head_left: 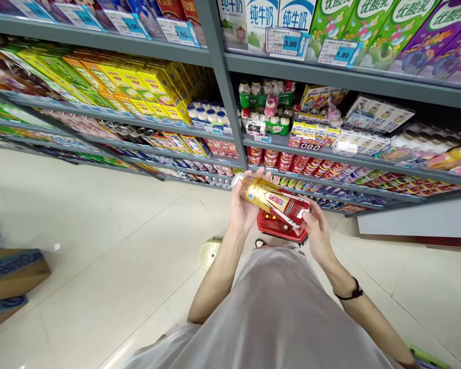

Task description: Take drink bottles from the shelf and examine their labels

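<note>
A bottle with a yellow and red label and a white cap lies tilted across both my hands, in front of my body. My left hand cradles the cap end, with its fingers curled up behind the bottle. At the base, my right hand grips with thumb in front and fingers behind. Below the bottle, a red shopping basket stands on the floor, partly hidden by the bottle and my right hand. Small round items show inside it, too small to name.
Shelves of drinks rise ahead, with milk cartons on top and small bottle packs below. A pale green stool-like object stands on the tiled floor at left. Cardboard boxes sit at far left.
</note>
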`<state>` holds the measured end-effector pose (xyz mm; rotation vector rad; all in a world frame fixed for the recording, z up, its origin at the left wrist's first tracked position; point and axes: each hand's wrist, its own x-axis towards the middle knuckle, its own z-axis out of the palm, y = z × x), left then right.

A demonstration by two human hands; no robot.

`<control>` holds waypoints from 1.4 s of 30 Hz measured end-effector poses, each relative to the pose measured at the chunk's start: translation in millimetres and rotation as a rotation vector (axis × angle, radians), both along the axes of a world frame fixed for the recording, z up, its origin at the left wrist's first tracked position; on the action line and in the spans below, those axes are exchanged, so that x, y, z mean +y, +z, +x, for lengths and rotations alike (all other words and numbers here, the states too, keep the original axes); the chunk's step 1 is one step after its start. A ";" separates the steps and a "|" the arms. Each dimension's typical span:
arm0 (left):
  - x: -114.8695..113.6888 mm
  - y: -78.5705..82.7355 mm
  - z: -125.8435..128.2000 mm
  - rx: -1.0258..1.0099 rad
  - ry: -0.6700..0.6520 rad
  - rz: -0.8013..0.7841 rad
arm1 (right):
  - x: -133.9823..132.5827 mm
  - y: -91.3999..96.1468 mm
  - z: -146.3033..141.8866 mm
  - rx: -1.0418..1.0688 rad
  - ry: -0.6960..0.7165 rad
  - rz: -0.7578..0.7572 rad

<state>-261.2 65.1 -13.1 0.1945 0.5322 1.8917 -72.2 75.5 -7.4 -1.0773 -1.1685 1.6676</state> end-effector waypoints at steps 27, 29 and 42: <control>2.4 0.4 5.9 -0.012 -0.012 -0.127 | -12.5 -1.1 8.8 0.195 0.257 -0.523; 0.4 -0.1 2.0 -0.046 -0.015 -0.131 | -15.1 -0.7 10.9 0.124 0.124 -0.357; -10.4 -2.1 -5.5 -0.294 -0.059 -0.218 | -23.4 4.0 29.4 -0.329 0.215 0.685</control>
